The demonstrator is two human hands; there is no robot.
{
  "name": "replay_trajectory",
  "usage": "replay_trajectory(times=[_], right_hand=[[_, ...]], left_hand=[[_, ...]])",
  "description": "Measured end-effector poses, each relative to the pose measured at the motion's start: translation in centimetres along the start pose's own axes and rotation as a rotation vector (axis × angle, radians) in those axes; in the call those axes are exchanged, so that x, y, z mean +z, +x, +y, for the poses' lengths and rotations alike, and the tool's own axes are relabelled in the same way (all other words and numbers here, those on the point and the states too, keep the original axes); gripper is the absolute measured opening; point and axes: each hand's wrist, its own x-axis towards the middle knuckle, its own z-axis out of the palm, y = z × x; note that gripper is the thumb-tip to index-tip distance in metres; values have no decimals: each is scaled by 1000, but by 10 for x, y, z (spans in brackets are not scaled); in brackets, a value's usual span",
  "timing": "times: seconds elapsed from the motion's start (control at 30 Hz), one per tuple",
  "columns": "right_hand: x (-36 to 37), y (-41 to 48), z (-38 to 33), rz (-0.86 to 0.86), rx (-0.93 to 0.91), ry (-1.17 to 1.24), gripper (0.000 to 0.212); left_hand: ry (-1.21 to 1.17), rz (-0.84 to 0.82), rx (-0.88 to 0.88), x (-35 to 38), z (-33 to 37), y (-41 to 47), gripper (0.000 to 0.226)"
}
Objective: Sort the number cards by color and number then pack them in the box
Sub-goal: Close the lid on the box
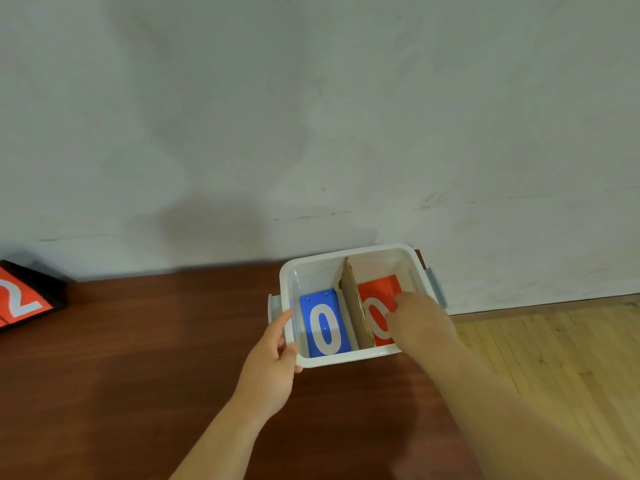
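Noted: left hand [272, 360] and right hand [422, 318] both bare; left forearm [221, 441] and right forearm [485, 403] likewise bare to the bottom edge, the right blurred and larger in view.

Dark reddish-brown wooden table [138, 375] under me, running back to the pale wall. Up in its far right corner sits the white box [349, 358], flat on the wood, a grey latch on each short side, its right end at the table's edge. Way over at the far left, well apart from the box, there's a red number card [20, 299] with a white 2, black-backed, tilted and cut off by the frame.
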Motion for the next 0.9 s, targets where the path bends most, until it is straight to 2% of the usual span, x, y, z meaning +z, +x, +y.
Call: replay_trajectory(times=[0.1,0.17,0.2,0.27,0.33,0.4,0.53,0.7,0.8,0.9], right_hand=[[-13,-7,16,255,-100,31,25],[-16,-1,30,384,-98,71,30],[-16,3,36,377,-77,93,36],[-14,11,45,242,-44,277,44],[-16,12,48,105,-37,448,47],[-19,9,49,91,-31,519,54],[-23,2,48,90,-28,572,62],[-32,-23,60,148,-60,685,62],[-27,-47,81,81,-61,721,62],[-7,-71,99,-47,-58,655,78]], left_hand=[[55,12,-17,0,2,1,54],[196,44,-15,-4,12,-1,54],[284,77,-2,-7,17,-1,55],[377,151,18,-13,25,7,56],[358,156,16,-16,30,27,59],[280,104,-2,-17,35,47,62],[157,63,-31,-15,42,58,66],[106,146,1,-24,45,23,71],[110,128,48,-26,32,-18,69],[140,28,17,-13,3,-55,67]])
